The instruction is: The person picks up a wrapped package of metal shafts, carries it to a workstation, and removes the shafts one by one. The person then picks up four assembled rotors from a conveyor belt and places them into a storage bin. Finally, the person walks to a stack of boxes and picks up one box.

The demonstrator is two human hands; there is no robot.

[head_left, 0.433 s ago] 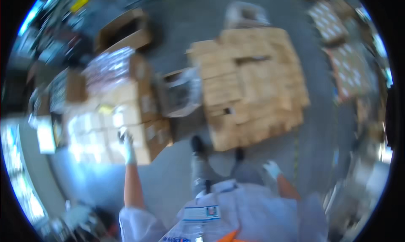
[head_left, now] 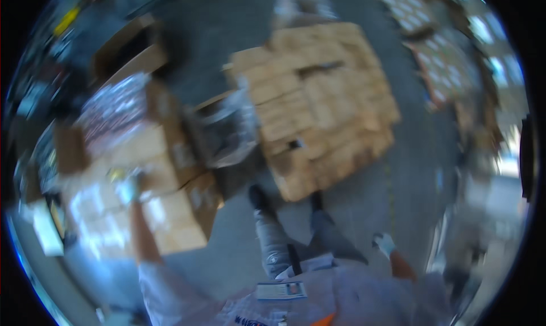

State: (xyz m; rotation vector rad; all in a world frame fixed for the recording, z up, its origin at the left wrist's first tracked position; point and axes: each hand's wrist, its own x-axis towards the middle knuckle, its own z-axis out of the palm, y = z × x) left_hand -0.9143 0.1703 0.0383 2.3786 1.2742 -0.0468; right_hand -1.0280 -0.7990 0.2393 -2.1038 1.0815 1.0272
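My left hand (head_left: 129, 189), in a pale glove, reaches over the top of a stack of cardboard boxes (head_left: 151, 147) on the left. Its fingers are right by a small yellow item (head_left: 116, 174) lying on the boxes. Motion blur hides whether they touch or grip it. My right hand (head_left: 385, 244), gloved too, hangs low at my right side above the floor. Its fingers look parted, and no object shows in them. White labels or tape patches (head_left: 85, 201) mark the nearer box tops.
A broad pallet-like stack of brown cartons (head_left: 335, 104) stands ahead of my feet. Between the stacks sits an open box with a clear plastic liner (head_left: 227, 127). An empty-looking open carton (head_left: 128, 50) lies farther left. More loaded cartons (head_left: 449, 64) line the right.
My left hand has moved forward over the boxes, from the near edge to beside the yellow item. The whole view has swung, shifting the stacks leftward. My right hand remains low.
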